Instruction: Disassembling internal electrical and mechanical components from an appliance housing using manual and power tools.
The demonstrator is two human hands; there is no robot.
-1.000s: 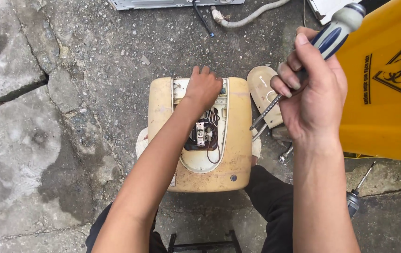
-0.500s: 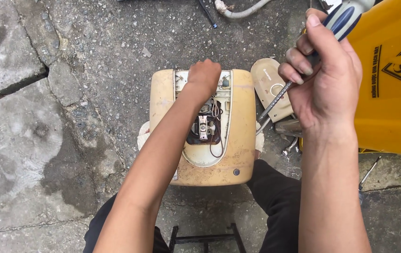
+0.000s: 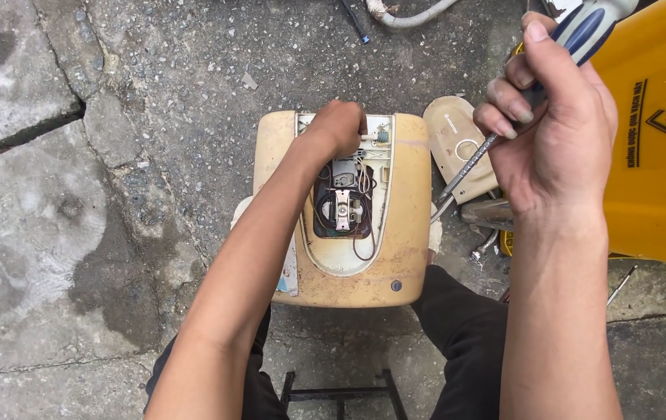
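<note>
The left hand (image 3: 340, 126) covers the top of the opening in the yellowed appliance housing (image 3: 403, 233), so what its fingers touch there cannot be told. The screwdriver (image 3: 504, 117) handle runs off the top edge, and the right hand (image 3: 558, 132) hides part of its shaft. The yellow sign (image 3: 659, 155) is cut off at the right edge. The hose (image 3: 410, 14) leaves the frame at the top.

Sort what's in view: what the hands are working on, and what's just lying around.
In hand:
left hand inside the open yellowed casing
right hand gripping the screwdriver

Lying about:
detached cover
yellow sign
white hose
black stool frame
</note>
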